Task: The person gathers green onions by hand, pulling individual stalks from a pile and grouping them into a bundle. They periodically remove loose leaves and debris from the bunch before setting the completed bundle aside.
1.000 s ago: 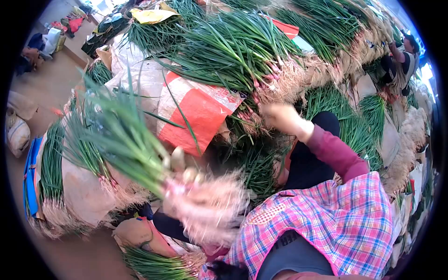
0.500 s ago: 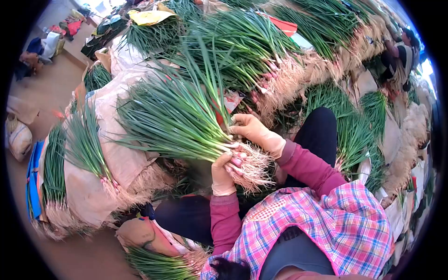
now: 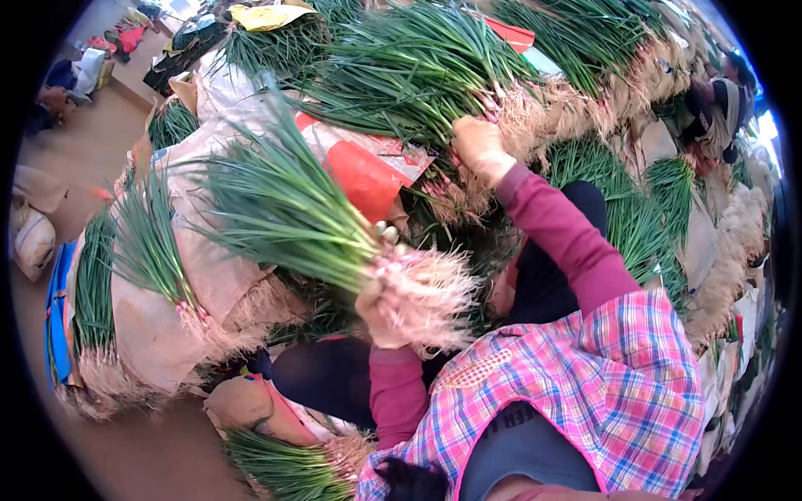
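Clamping onion bunch [image 3: 309, 221] in left hand [image 3: 380, 316], touching onion pile [image 3: 409, 75] with right hand [image 3: 482, 146] in unclear finger closure, risking spillage from slack grip or tangled roots [image 3: 436, 285].

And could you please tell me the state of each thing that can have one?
Green bunch: held up, fanned out
Left hand: closed around that bunch
Large pile: lying stacked
Right hand: at that pile, grip unclear
Red sheet: partly covered
Bottom bunch: lying flat
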A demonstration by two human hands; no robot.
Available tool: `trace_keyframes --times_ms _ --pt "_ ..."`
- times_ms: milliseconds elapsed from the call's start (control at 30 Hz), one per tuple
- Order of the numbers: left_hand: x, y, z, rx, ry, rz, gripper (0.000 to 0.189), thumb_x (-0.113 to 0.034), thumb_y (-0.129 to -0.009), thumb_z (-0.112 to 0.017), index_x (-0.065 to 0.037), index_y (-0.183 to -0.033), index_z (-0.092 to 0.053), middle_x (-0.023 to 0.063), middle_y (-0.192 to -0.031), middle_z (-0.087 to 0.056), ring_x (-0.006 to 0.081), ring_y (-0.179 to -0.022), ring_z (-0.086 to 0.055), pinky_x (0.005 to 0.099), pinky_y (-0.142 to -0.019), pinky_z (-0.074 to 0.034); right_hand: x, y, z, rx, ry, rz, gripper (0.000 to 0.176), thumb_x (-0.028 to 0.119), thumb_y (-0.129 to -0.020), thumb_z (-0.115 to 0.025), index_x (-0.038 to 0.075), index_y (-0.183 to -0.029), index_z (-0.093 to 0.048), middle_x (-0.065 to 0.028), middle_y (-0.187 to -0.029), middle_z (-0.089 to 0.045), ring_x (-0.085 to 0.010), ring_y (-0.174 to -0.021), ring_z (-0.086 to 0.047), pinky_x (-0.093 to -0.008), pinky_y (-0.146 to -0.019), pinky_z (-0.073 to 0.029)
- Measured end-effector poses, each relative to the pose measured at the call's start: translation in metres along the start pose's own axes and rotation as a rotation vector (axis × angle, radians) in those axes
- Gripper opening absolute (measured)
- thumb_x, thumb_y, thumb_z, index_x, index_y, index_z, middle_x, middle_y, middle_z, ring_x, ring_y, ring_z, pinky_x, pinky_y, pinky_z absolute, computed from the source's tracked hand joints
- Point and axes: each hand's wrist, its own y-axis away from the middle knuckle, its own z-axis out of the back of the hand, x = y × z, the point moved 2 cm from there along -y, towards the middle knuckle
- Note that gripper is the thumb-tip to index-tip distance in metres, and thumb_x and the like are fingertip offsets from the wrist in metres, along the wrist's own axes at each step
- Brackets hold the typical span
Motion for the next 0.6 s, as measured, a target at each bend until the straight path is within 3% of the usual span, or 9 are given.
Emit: trace_keyframes --times_ms 33,67,133,233,300,333,367,467,600 --pt "-0.001 0.001 0.013 -0.082 -0.073 0.006 0.075 -0.012 -0.071 -0.062 0.001 -0.14 -0.035 0.0162 -0.128 -0.051 0.0238 -0.108 -0.053 0.0411 -0.1 -0.046 0.005 -0.006 0.003 0.062 -0.132 0.008 0.02 0.022 -0.087 -0.067 0.002 -0.086 -0.065 -0.0112 -0.08 -0.068 -0.0224 -0.075 -0.067 -0.0356 -0.062 -0.051" --pt "0.007 -0.001 0.015 -0.071 -0.04 0.016 0.077 -0.012 -0.071 -0.062 0.002 -0.141 -0.033 0.0185 -0.132 -0.049 0.0224 -0.106 -0.053 0.039 -0.097 -0.047 0.001 -0.002 -0.009 0.373 -0.836 -0.181 0.016 0.017 -0.089 -0.065 0.002 -0.09 -0.067 -0.0054 -0.077 -0.067 -0.012 -0.069 -0.063 -0.0267 -0.061 -0.048" --pt "0.007 0.008 0.027 -0.022 0.055 0.207 0.082 -0.012 -0.073 -0.062 0.003 -0.145 -0.027 0.0246 -0.142 -0.04 0.0193 -0.107 -0.053 0.0337 -0.089 -0.051 0.017 0.041 -0.016 0.512 -1.618 -0.192 0.017 0.016 -0.092 -0.061 0.001 -0.096 -0.068 -0.0017 -0.071 -0.063 -0.0089 -0.06 -0.058 -0.0217 -0.059 -0.046" --pt "0.01 0.01 0.045 -0.173 -0.108 0.227 0.055 -0.013 -0.074 -0.06 0.009 -0.124 -0.049 0.0269 -0.119 -0.058 0.0223 -0.09 -0.063 0.0331 -0.075 -0.054 0.049 0.105 -0.012 0.693 -1.649 0.048 0.025 0.015 -0.093 -0.059 0.0 -0.112 -0.065 -0.003 -0.092 -0.068 -0.008 -0.077 -0.061 -0.0228 -0.07 -0.05" --pt "0.01 0.018 0.044 -0.241 -0.204 0.265 0.042 -0.01 -0.076 -0.057 0.009 -0.113 -0.055 0.0141 -0.078 -0.062 0.0257 -0.069 -0.061 0.0319 -0.067 -0.055 0.056 0.12 -0.031 0.892 -1.956 -0.239 0.029 0.017 -0.093 -0.06 0.001 -0.117 -0.063 -0.0029 -0.097 -0.069 -0.0066 -0.078 -0.061 -0.0213 -0.071 -0.05" --pt "0.012 0.016 0.006 -0.285 -0.096 0.293 0.036 -0.009 -0.076 -0.057 0.011 -0.106 -0.057 0.0142 -0.069 -0.061 0.0243 -0.064 -0.061 0.0305 -0.065 -0.055 0.062 0.118 -0.033 0.865 -1.931 -0.26 0.024 0.017 -0.094 -0.059 0.001 -0.112 -0.065 -0.0011 -0.096 -0.068 -0.0053 -0.078 -0.06 -0.0198 -0.071 -0.048" --pt "0.011 0.017 0.019 -0.266 -0.188 0.318 0.036 -0.009 -0.076 -0.057 0.01 -0.107 -0.057 0.0148 -0.074 -0.062 0.023 -0.063 -0.06 0.0296 -0.063 -0.054 0.068 0.109 -0.036 0.633 -1.727 -0.306 0.017 0.016 -0.093 -0.059 0.004 -0.104 -0.067 0.0009 -0.085 -0.066 -0.0049 -0.069 -0.057 -0.0192 -0.063 -0.046" --pt "0.01 0.021 0.034 -0.276 -0.229 0.397 0.036 -0.008 -0.075 -0.056 0.01 -0.106 -0.057 0.0162 -0.08 -0.063 0.0234 -0.066 -0.061 0.03 -0.062 -0.054 0.069 0.093 -0.051 0.435 -1.57 -0.355 0.008 0.016 -0.092 -0.063 0.008 -0.09 -0.065 0.003 -0.066 -0.058 -0.0047 -0.053 -0.049 -0.0209 -0.049 -0.04" --pt "0.005 0.026 0.043 -0.196 -0.014 0.287 0.053 -0.011 -0.072 -0.058 0.007 -0.122 -0.05 0.0201 -0.105 -0.062 0.0258 -0.083 -0.063 0.0354 -0.074 -0.056 0.08 0.108 -0.038 0.63 -1.941 -0.735 0.012 0.014 -0.095 -0.052 0.007 -0.092 -0.061 0.0023 -0.063 -0.051 -0.0095 -0.049 -0.045 -0.0257 -0.043 -0.038"
